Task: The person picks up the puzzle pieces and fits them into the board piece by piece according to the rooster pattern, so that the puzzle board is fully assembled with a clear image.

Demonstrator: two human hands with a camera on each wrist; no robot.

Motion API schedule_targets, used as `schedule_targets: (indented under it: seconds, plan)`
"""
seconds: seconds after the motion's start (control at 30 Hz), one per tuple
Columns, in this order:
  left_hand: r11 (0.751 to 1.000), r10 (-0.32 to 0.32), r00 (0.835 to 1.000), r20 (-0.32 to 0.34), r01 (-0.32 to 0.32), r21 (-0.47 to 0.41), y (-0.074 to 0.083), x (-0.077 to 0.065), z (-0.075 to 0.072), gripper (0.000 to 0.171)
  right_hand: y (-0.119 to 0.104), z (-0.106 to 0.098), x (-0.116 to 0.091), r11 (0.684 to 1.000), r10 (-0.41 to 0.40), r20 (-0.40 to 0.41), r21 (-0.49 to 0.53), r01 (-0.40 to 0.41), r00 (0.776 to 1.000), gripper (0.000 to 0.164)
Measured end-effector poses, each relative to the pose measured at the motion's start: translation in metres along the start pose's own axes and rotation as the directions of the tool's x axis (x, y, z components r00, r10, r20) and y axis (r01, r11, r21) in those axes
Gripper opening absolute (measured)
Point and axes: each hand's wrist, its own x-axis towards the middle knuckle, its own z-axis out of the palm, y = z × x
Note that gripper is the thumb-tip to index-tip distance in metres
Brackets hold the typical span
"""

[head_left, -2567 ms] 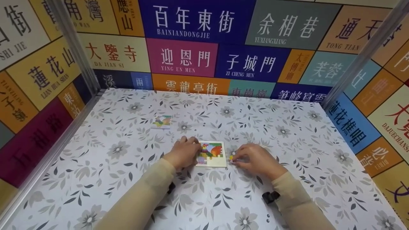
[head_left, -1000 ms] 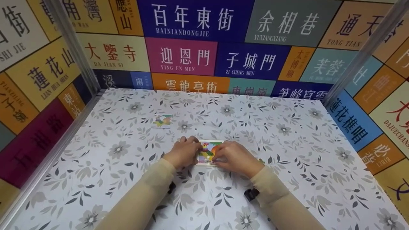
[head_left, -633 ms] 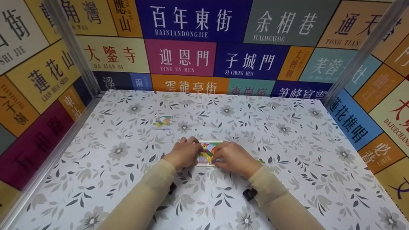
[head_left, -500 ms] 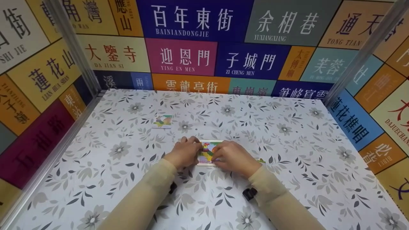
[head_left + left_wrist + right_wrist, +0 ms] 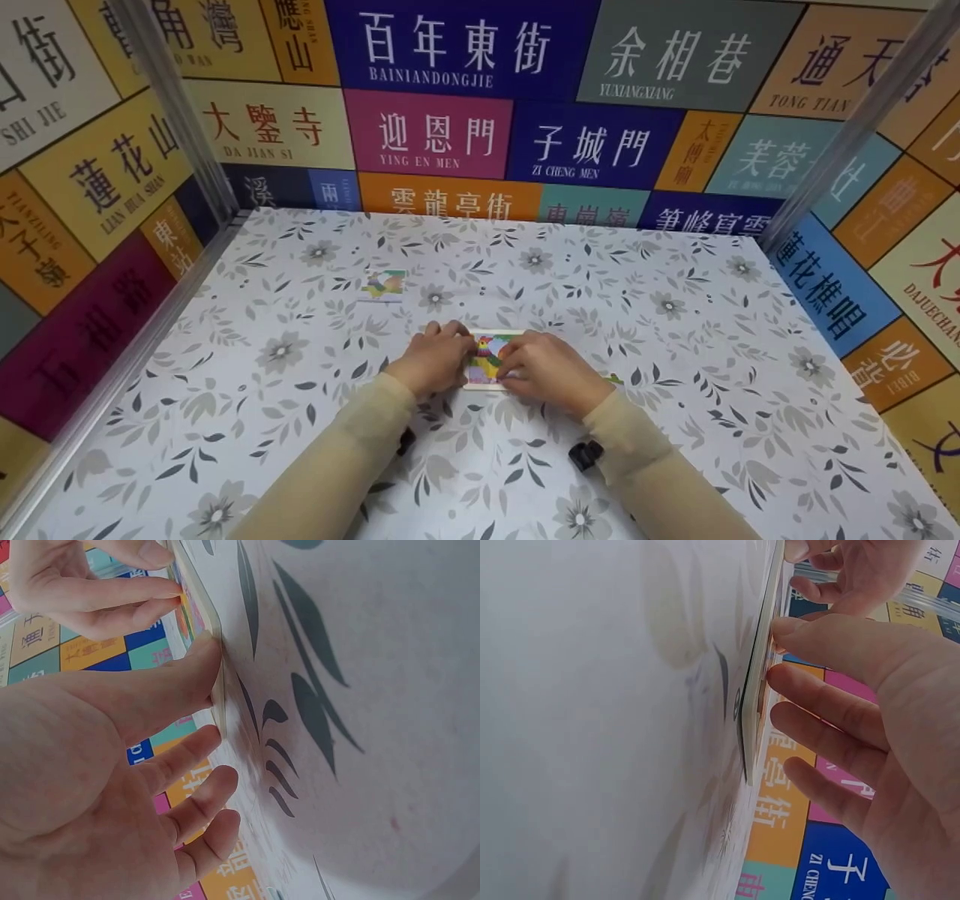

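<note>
A small jigsaw puzzle board [image 5: 486, 388] with a pale rim and a colourful bird picture lies on the table between both hands. My left hand [image 5: 433, 360] grips its left edge; in the left wrist view the thumb [image 5: 196, 667] is on the board's rim and the other fingers spread beside it. My right hand [image 5: 551, 371] reaches over the board's right side, thumb and forefinger pinching a puzzle piece down at the lower part of the picture. The fingers mostly hide that piece. In the right wrist view, the thumb [image 5: 795, 631] and forefinger meet the board's surface.
Part of a green loose piece [image 5: 615, 378] shows beside the right wrist. Farther back to the left lies a small square picture [image 5: 384, 286] in similar colours. A floral cloth [image 5: 300, 442] covers the table, and sign-printed walls [image 5: 427, 135] enclose its back and sides.
My right hand has brought a puzzle piece from the board's right onto its lower part, and the picture's lower middle has filled in. Lately it barely moves; the left hand stays put.
</note>
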Motion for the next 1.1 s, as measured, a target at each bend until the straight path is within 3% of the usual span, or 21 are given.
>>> schedule_targets:
  seconds: [0.2, 0.37, 0.47, 0.6, 1.1]
  plan:
    - [1.0, -0.01, 1.0, 0.01, 0.01, 0.004, -0.001, 0.001, 0.0, 0.046, 0.002, -0.003, -0.005, 0.997, 0.048, 0.017, 0.06, -0.049, 0.999, 0.007]
    - [0.999, -0.014, 1.0, 0.016, 0.015, -0.028, -0.002, 0.0, 0.001, 0.047, 0.006, -0.009, -0.017, 0.985, 0.14, 0.022, 0.098, -0.141, 0.99, 0.008]
    - [1.0, -0.006, 1.0, 0.006, 0.006, -0.027, -0.001, 0.0, 0.001, 0.042, 0.01, -0.014, -0.026, 0.981, 0.156, 0.013, 0.111, -0.157, 0.988, 0.008]
    - [1.0, 0.003, 1.0, -0.003, -0.003, -0.008, 0.0, -0.001, -0.001, 0.039, 0.018, -0.018, -0.036, 0.982, 0.157, 0.003, 0.106, -0.156, 0.988, 0.008]
    - [0.999, -0.007, 1.0, 0.023, 0.008, -0.035, 0.002, 0.001, -0.002, 0.041, 0.034, -0.034, -0.063, 0.958, 0.275, -0.011, 0.086, -0.274, 0.961, 0.01]
